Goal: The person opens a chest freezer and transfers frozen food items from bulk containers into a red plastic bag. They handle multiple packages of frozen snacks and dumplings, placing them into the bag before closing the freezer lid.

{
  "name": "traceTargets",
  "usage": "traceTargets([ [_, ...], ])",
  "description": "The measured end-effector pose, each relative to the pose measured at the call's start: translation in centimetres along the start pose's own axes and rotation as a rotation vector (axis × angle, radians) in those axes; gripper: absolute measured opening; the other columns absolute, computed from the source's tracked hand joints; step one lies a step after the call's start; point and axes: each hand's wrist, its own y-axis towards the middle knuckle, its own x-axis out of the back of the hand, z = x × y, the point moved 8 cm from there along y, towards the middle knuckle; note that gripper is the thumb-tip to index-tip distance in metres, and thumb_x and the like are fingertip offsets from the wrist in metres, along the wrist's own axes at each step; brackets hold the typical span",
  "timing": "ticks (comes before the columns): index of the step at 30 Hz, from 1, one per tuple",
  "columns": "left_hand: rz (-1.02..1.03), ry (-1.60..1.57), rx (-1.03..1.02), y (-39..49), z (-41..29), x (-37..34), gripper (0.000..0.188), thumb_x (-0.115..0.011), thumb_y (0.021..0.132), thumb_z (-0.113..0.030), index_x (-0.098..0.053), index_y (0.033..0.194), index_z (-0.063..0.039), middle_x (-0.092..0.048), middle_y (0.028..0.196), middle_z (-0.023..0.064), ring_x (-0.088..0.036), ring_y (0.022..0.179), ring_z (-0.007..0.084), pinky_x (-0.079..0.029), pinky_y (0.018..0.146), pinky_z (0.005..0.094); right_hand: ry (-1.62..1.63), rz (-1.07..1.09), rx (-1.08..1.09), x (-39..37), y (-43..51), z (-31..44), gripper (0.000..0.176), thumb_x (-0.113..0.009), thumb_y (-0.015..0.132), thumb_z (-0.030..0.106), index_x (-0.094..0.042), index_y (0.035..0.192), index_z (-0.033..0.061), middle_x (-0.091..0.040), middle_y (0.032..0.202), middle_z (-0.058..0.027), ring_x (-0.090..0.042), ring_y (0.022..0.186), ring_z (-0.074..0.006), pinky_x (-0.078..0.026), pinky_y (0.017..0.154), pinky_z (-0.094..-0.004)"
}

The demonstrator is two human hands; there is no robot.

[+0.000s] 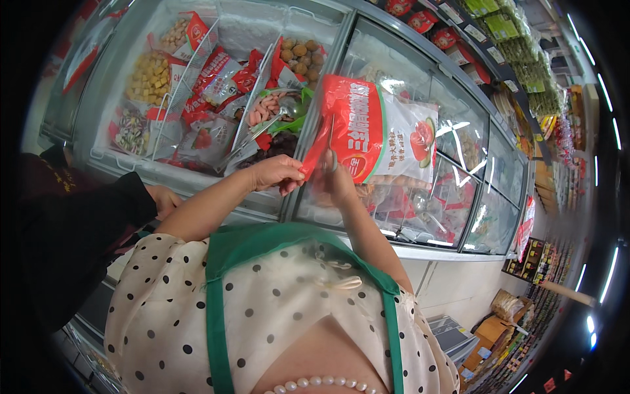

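A red and white plastic bag of frozen food (403, 133) lies on its side over the closed glass lid of a chest freezer. My left hand (278, 173) pinches the lower corner of the bag's red end. My right hand (338, 180) holds scissors (332, 160) by the handles, partly behind the clear plastic; their blades lie along the red end of the bag. Whether the plastic is cut through, I cannot tell. Left of the bag, in the open freezer section, a metal scoop (288, 109) rests on pink sausage-like pieces (266, 109).
Wire dividers (184, 74) part the open freezer (106, 93), which holds yellow cubes (147, 74), brown balls (301, 56) and red bags (216, 74). A co-worker's dark sleeve (123, 197) and hand (165, 201) are close at left. Shelves with packets (521, 54) stand beyond the freezer.
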Motion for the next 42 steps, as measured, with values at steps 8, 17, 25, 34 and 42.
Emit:
traceTargets([
  [8, -0.007, -0.012, -0.009, -0.6, -0.4, 0.5, 0.015, -0.055, 0.085, -0.016, -0.057, 0.08, -0.002, -0.055, 0.06, 0.0023, -0.053, 0.047, 0.0096, -0.044, 0.043, 0.0229, -0.161, -0.028, 0.018, -0.4, 0.3, 0.3, 0.045, -0.061, 0.084, 0.051, -0.058, 0.081, 0.0062, -0.054, 0.06, -0.0012, -0.045, 0.038, -0.0119, -0.033, 0.033, -0.0257],
  [17, 0.002, -0.064, -0.039, -1.8, -0.8, 0.2, 0.011, -0.056, 0.084, -0.016, -0.056, 0.08, -0.006, -0.055, 0.061, 0.0014, -0.054, 0.049, 0.0099, -0.045, 0.046, 0.0242, -0.258, -0.103, 0.058, -0.1, 1.7, 2.8, 0.044, -0.061, 0.084, 0.05, -0.061, 0.078, 0.0059, -0.055, 0.063, -0.0008, -0.047, 0.046, -0.0098, -0.036, 0.043, -0.0237],
  [25, -0.004, -0.38, -0.294, -2.7, -3.6, 1.8, 0.014, -0.052, 0.087, -0.015, -0.056, 0.081, -0.003, -0.054, 0.06, 0.0055, -0.054, 0.049, 0.0164, -0.045, 0.046, 0.0279, -0.234, -0.05, -0.001, 0.1, 1.0, 3.7, 0.045, -0.062, 0.082, 0.052, -0.061, 0.079, 0.0067, -0.057, 0.064, -0.0006, -0.047, 0.048, -0.0105, -0.037, 0.045, -0.0241],
  [34, -0.012, -0.435, -0.563, -2.1, -8.1, 3.3, 0.023, -0.054, 0.091, -0.023, -0.06, 0.104, -0.006, -0.062, 0.1, 0.0067, -0.06, 0.092, 0.0202, -0.049, 0.075, 0.032, -0.13, 0.11, -0.004, -0.3, -2.6, 2.6, 0.037, -0.057, 0.088, 0.044, -0.06, 0.091, 0.0074, -0.06, 0.079, -0.0038, -0.054, 0.058, -0.0131, -0.043, 0.05, -0.0263],
  [42, -0.195, -0.246, -0.697, -0.1, -6.2, 1.6, 0.054, -0.061, 0.088, -0.028, -0.043, 0.133, -0.005, -0.047, 0.131, 0.0085, -0.044, 0.119, 0.0201, -0.032, 0.102, 0.036, -0.15, -0.396, 0.457, 15.6, -8.2, -0.7, 0.034, -0.061, 0.088, 0.036, -0.06, 0.095, 0.0028, -0.059, 0.074, -0.0005, -0.052, 0.061, -0.0091, -0.043, 0.055, -0.0246],
])
